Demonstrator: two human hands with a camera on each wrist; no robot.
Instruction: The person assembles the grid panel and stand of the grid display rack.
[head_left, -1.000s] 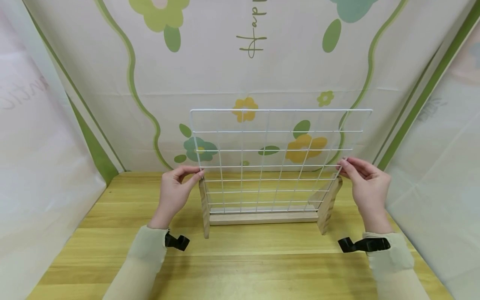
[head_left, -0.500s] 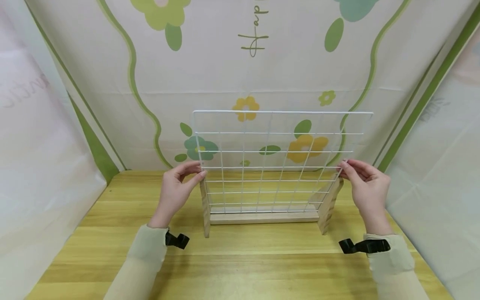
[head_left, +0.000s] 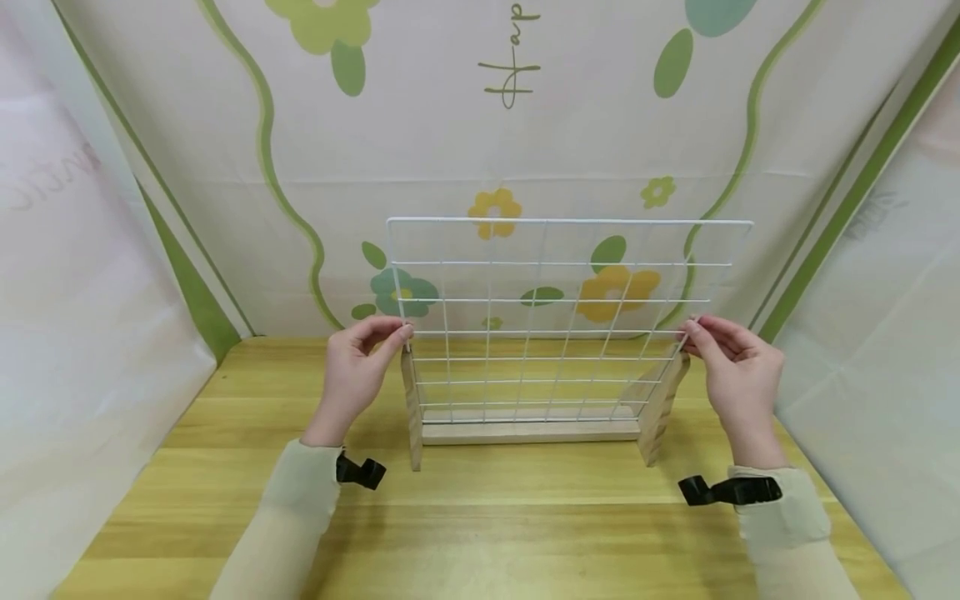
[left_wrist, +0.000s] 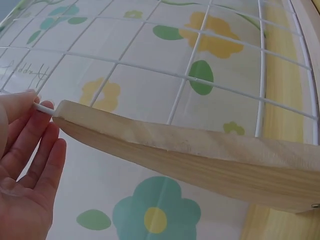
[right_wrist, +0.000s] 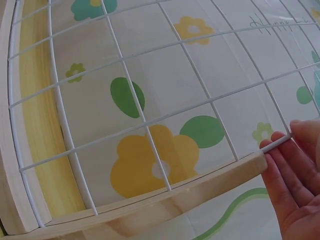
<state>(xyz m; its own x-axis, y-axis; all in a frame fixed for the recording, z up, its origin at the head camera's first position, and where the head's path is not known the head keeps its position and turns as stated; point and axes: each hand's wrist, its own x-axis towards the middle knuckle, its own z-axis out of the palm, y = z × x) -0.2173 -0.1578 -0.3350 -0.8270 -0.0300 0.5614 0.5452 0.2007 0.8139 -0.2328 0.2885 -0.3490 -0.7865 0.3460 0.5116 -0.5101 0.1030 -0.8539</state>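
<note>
A white wire grid panel [head_left: 525, 332] stands upright between the two side boards of a wooden stand, its bottom edge down by the crossbar [head_left: 525, 433]. My left hand [head_left: 358, 367] pinches the panel's left edge wire just above the left side board [head_left: 412, 408]. On the other side, my right hand [head_left: 738, 375] pinches the right edge wire just above the right side board [head_left: 663, 408]. In the left wrist view, thumb and fingers hold the wire [left_wrist: 45, 108] at the tip of the board [left_wrist: 150, 135]. The right wrist view has the same kind of pinch at the other board [right_wrist: 200, 187].
The stand rests on a yellow wood-grain table [head_left: 480, 533]. Behind it hangs a white cloth [head_left: 412, 117] printed with flowers. Further cloth walls close in the left [head_left: 90, 275] and right [head_left: 885, 317] sides. Black wrist straps [head_left: 731, 490] sit over both sleeves.
Both hands keep their pinch on the panel's edges. The left hand's fingertips have shifted slightly up the wire. The head view has tilted a little; the stand stays in place.
</note>
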